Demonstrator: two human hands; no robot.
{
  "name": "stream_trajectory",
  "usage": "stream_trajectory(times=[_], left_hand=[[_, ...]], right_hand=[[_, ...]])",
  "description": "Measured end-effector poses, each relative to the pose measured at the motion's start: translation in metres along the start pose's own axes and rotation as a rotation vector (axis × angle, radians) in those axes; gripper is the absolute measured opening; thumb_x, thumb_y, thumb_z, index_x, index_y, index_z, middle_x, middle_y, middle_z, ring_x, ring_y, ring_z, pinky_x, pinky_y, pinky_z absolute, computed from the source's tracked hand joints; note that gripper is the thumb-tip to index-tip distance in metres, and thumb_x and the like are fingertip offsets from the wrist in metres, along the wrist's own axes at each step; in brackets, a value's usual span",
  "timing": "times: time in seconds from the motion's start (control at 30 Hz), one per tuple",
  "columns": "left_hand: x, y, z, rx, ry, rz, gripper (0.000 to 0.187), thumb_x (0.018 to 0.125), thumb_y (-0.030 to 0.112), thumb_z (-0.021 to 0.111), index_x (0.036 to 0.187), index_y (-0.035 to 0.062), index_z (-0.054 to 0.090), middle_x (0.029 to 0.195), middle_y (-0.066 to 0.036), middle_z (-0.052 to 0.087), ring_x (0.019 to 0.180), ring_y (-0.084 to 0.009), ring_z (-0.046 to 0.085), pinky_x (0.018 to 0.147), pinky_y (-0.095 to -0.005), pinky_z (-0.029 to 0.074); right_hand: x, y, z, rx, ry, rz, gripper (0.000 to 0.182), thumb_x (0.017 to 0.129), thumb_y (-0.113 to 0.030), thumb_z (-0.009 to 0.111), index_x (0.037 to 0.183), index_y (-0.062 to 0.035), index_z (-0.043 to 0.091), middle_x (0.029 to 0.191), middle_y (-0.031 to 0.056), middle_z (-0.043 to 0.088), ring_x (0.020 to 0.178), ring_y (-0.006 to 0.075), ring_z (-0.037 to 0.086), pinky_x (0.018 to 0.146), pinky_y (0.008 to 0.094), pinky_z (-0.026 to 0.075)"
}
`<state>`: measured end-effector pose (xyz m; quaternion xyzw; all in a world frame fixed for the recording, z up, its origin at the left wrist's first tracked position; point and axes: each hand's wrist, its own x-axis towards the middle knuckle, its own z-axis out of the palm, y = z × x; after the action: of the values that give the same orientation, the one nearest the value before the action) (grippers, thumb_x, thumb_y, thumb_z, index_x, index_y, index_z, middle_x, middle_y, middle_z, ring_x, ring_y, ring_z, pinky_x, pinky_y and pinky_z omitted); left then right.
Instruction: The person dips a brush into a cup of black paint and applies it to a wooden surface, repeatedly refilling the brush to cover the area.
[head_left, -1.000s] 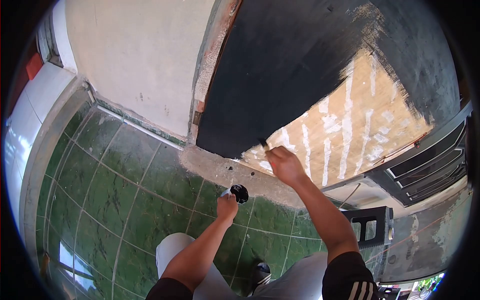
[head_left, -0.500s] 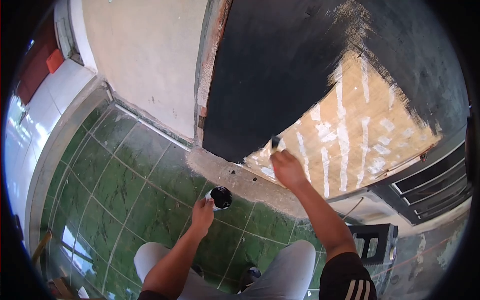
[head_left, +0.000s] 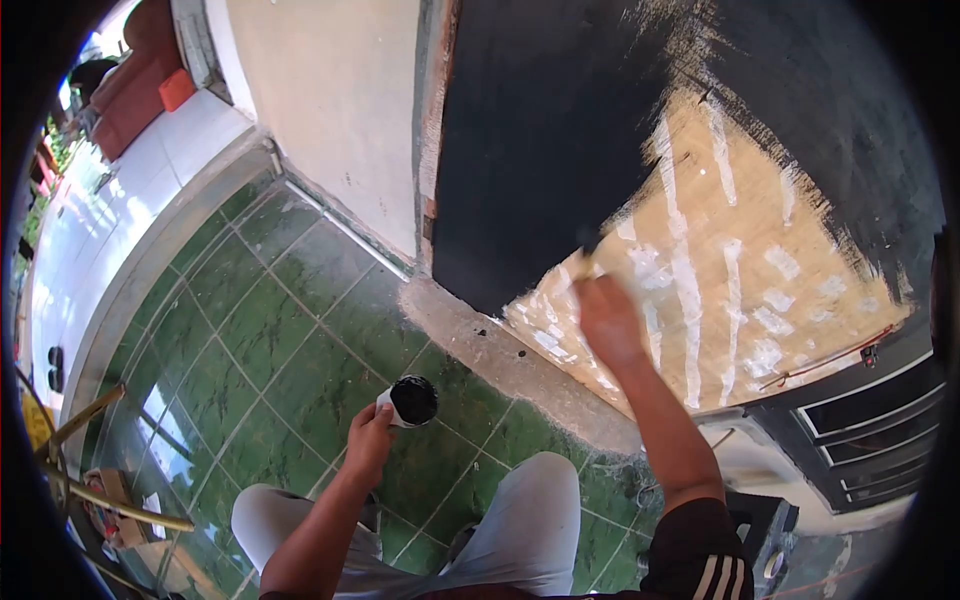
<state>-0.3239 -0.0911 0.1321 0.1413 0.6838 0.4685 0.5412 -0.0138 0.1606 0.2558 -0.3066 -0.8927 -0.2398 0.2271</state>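
Note:
My left hand (head_left: 371,440) is closed around a small white container (head_left: 396,403) of black paint, its mouth facing up toward me above the green tiles. My right hand (head_left: 610,318) grips a paintbrush (head_left: 588,262), blurred by motion, at the lower edge of the black area. The surface in front is a wooden panel (head_left: 745,215), with bare tan wood and white patches in the middle and lower right. Black paint (head_left: 540,140) covers its left part, and the upper right side is dark with rough brushed edges.
A rough concrete strip (head_left: 480,330) runs below the panel, with a few black drips. A black hollow-framed object (head_left: 765,525) stands at lower right, near a dark louvred frame (head_left: 860,430). Yellowish poles (head_left: 120,505) and a cardboard box lie at lower left. A white pipe (head_left: 345,228) follows the wall.
My right hand and the brush have moved up and right along the black paint's edge. My left hand has shifted slightly left with the container. The view has turned left, showing more floor.

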Motion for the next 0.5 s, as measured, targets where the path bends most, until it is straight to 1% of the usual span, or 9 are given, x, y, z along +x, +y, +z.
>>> stream_trajectory(times=[0.03, 0.07, 0.17, 0.2, 0.23, 0.27, 0.33, 0.4, 0.5], left_hand=[[-0.005, 0.003, 0.006, -0.002, -0.007, -0.010, 0.044, 0.107, 0.032, 0.057, 0.136, 0.0001, 0.063, 0.118, -0.009, 0.071, 0.105, -0.0202, 0.065, 0.089, -0.0386, 0.049], [-0.010, 0.003, 0.013, -0.002, -0.016, -0.025, 0.044, 0.107, 0.033, 0.057, 0.135, 0.0000, 0.063, 0.118, -0.009, 0.071, 0.103, -0.0201, 0.065, 0.088, -0.0386, 0.049], [-0.023, 0.009, 0.039, -0.013, 0.009, -0.058, 0.043, 0.107, 0.033, 0.056, 0.134, -0.0001, 0.063, 0.115, -0.008, 0.071, 0.099, -0.0185, 0.065, 0.083, -0.0370, 0.049], [-0.025, 0.010, 0.048, -0.016, 0.022, -0.069, 0.042, 0.107, 0.032, 0.056, 0.133, -0.0002, 0.063, 0.113, -0.008, 0.071, 0.097, -0.0178, 0.065, 0.081, -0.0362, 0.049], [-0.024, 0.010, 0.055, -0.048, -0.004, -0.058, 0.042, 0.107, 0.032, 0.056, 0.133, -0.0013, 0.063, 0.109, -0.007, 0.071, 0.092, -0.0166, 0.063, 0.078, -0.0347, 0.049], [-0.023, 0.008, 0.060, -0.076, -0.034, -0.052, 0.043, 0.107, 0.031, 0.057, 0.132, -0.0024, 0.063, 0.105, -0.005, 0.070, 0.088, -0.0155, 0.061, 0.076, -0.0333, 0.048], [-0.011, 0.006, 0.071, -0.103, -0.105, -0.021, 0.042, 0.106, 0.030, 0.057, 0.129, -0.0045, 0.065, 0.100, -0.006, 0.070, 0.084, -0.0153, 0.061, 0.074, -0.0324, 0.048], [-0.001, -0.001, 0.073, -0.080, -0.171, 0.015, 0.042, 0.105, 0.030, 0.058, 0.124, -0.0064, 0.067, 0.098, -0.010, 0.072, 0.087, -0.0174, 0.064, 0.076, -0.0335, 0.049], [0.038, -0.030, 0.090, 0.123, -0.113, 0.146, 0.042, 0.102, 0.030, 0.058, 0.112, -0.0089, 0.070, 0.098, -0.022, 0.075, 0.091, -0.0310, 0.072, 0.079, -0.0410, 0.053]], right_hand=[[-0.011, -0.009, 0.017, 0.098, -0.152, -0.117, 0.014, 0.080, -0.009, 0.066, 0.093, -0.0037, 0.069, 0.092, 0.0090, 0.059, 0.086, 0.0257, 0.060, 0.077, 0.0394, 0.054], [-0.024, -0.013, 0.039, 0.200, -0.234, -0.113, 0.015, 0.080, -0.009, 0.066, 0.093, -0.0040, 0.070, 0.096, 0.0088, 0.061, 0.091, 0.0258, 0.062, 0.080, 0.0390, 0.056], [-0.003, -0.004, 0.024, 0.333, -0.139, -0.017, 0.014, 0.081, -0.008, 0.065, 0.093, -0.0028, 0.070, 0.102, 0.0098, 0.064, 0.099, 0.0279, 0.064, 0.084, 0.0407, 0.056], [0.022, 0.001, -0.011, 0.336, -0.086, 0.166, 0.013, 0.088, -0.009, 0.063, 0.097, -0.0025, 0.070, 0.107, 0.0121, 0.067, 0.105, 0.0318, 0.065, 0.087, 0.0431, 0.057], [0.047, 0.014, -0.045, 0.327, 0.007, 0.242, 0.013, 0.094, -0.008, 0.061, 0.101, -0.0035, 0.071, 0.105, 0.0143, 0.068, 0.100, 0.0350, 0.067, 0.085, 0.0454, 0.056], [0.067, 0.031, -0.073, 0.342, 0.115, 0.321, 0.011, 0.094, -0.004, 0.063, 0.101, -0.0044, 0.072, 0.100, 0.0151, 0.068, 0.094, 0.0362, 0.068, 0.080, 0.0462, 0.056], [0.099, 0.049, -0.138, 0.244, 0.335, 0.235, 0.012, 0.089, 0.003, 0.068, 0.098, -0.0026, 0.072, 0.095, 0.0143, 0.067, 0.086, 0.0349, 0.065, 0.076, 0.0442, 0.054], [0.113, 0.042, -0.167, -0.056, 0.505, 0.174, 0.015, 0.089, 0.003, 0.071, 0.103, -0.0013, 0.073, 0.092, 0.0124, 0.065, 0.084, 0.0319, 0.064, 0.073, 0.0425, 0.053], [0.113, 0.032, -0.144, -0.268, 0.560, 0.072, 0.015, 0.088, 0.001, 0.072, 0.103, -0.0025, 0.074, 0.087, 0.0096, 0.060, 0.081, 0.0284, 0.060, 0.070, 0.0400, 0.051]])
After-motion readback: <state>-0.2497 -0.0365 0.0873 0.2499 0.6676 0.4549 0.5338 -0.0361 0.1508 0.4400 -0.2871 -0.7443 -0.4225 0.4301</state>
